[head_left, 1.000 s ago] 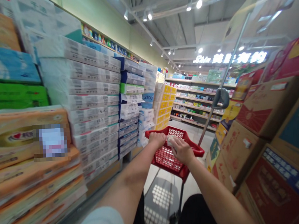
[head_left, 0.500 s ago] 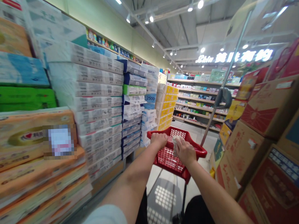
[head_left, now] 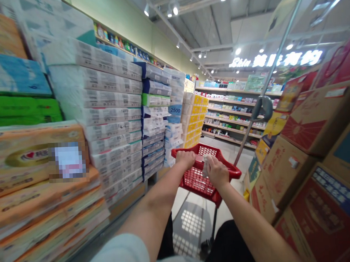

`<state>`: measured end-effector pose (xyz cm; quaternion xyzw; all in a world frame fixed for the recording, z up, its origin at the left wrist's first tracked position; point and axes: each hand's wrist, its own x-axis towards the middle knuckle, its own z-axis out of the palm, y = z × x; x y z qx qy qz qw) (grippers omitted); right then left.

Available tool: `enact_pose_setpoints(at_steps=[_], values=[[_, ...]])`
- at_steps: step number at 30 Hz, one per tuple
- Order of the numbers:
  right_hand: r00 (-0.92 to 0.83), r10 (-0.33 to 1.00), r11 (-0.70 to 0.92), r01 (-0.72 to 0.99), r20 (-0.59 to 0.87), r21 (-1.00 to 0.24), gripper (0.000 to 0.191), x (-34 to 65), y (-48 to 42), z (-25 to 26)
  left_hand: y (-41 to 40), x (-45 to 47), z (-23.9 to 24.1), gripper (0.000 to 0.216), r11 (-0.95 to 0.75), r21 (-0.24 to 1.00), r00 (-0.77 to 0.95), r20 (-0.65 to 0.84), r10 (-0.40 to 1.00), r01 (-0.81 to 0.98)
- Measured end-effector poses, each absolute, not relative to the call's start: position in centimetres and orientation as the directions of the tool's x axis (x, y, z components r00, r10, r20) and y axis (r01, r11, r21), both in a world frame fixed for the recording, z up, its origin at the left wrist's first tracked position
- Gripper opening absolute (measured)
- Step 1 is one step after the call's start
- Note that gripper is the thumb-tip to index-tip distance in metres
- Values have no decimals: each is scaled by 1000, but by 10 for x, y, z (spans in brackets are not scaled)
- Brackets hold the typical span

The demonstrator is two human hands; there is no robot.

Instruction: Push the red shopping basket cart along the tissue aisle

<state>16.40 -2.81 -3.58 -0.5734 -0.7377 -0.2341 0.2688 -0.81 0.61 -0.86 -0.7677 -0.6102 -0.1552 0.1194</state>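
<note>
A red shopping cart [head_left: 199, 180] with a latticed basket stands in front of me, tilted in the view. My left hand [head_left: 186, 158] is wrapped round the left part of its handle bar. On the right part of the bar, my right hand [head_left: 217, 171] is closed on a crumpled white tissue [head_left: 206, 166], pressing it against the handle. The tissue pokes out on the left side of the fingers, and the rest is hidden under the hand. I see only the basket's mesh, with nothing distinct inside it.
Wrapped paper packs [head_left: 112, 99] are piled high along the left, orange tissue packs [head_left: 39, 156] nearest. Cardboard cartons [head_left: 293, 172] stack up on the right, beside a slanted metal pole [head_left: 249, 131]. Stocked shelves [head_left: 232, 113] stand across the far end.
The view has shifted slightly, and the left-hand piles sit a little further left. Both hands stay on the handle, the tissue still under the right one.
</note>
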Motion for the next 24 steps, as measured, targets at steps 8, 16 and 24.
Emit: enact_pose_setpoints(at_steps=[8,16,24], values=[[-399,643,363,911,654,199,44,177,-24,-50,7,-9,-7,36,-224,-4,209,373,904,975],[-548,583,507,822,600,258,41,195,-27,-52,7,-9,-4,31,-244,-6,232,343,910,970],[-273,662,333,941,698,52,42,177,-24,-49,5,-7,-4,36,-223,4,207,346,915,975]])
